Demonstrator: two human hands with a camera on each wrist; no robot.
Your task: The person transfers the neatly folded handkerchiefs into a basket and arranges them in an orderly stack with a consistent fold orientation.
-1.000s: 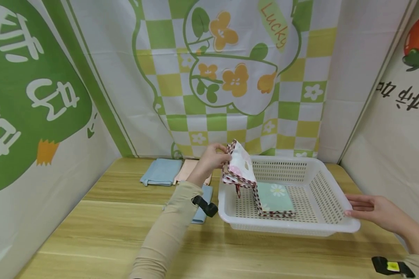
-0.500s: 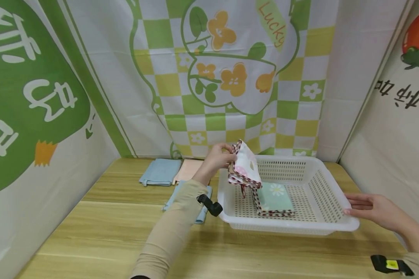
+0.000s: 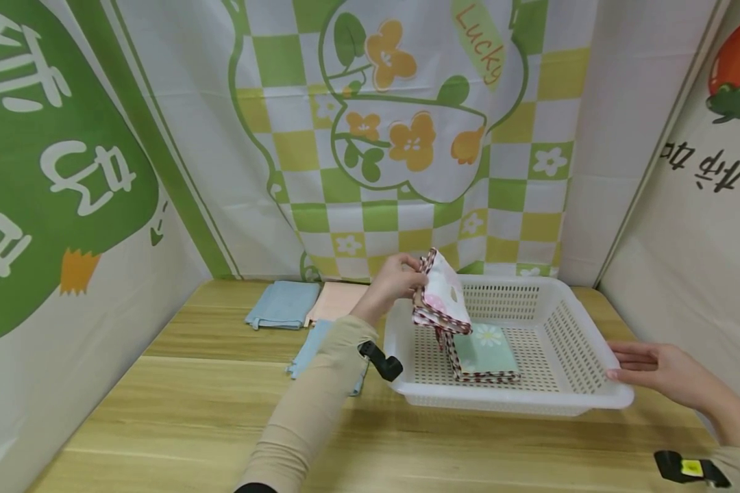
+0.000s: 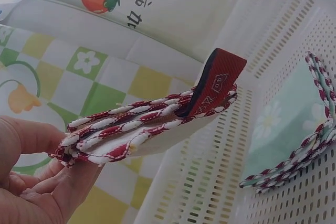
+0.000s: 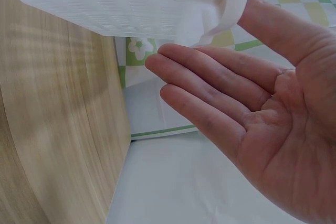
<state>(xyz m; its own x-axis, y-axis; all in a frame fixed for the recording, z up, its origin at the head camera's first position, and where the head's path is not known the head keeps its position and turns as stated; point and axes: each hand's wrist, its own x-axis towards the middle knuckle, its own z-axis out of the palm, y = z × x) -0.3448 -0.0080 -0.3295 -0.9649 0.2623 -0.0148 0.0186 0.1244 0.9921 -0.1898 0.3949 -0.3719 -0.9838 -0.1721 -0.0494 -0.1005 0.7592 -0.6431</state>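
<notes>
My left hand [image 3: 397, 284] pinches a folded cloth [image 3: 445, 293] by one edge, thumb against fingers, seen closely in the left wrist view. The cloth is white with pink patches, a red-and-white braided border and a red tag [image 4: 218, 82]. It hangs tilted above the left part of a white plastic basket [image 3: 555, 400]. Inside the basket lies a folded mint-green cloth [image 3: 487, 350] with a daisy, below the held one. At the basket's right front corner, my right hand [image 3: 672, 376] touches the rim; in the right wrist view its fingers [image 5: 210, 106] are straight.
Left of the basket on the wooden table [image 3: 179, 411] lie folded cloths: a blue one [image 3: 282, 303], a peach one [image 3: 336, 301] and another blue one [image 3: 311, 342], partly hidden by the left forearm. A printed curtain [image 3: 308, 150] hangs close behind the table.
My left hand has carried the white cloth a little to the right, further over the basket and closer to the mint cloth. The right hand and the basket hold their place.
</notes>
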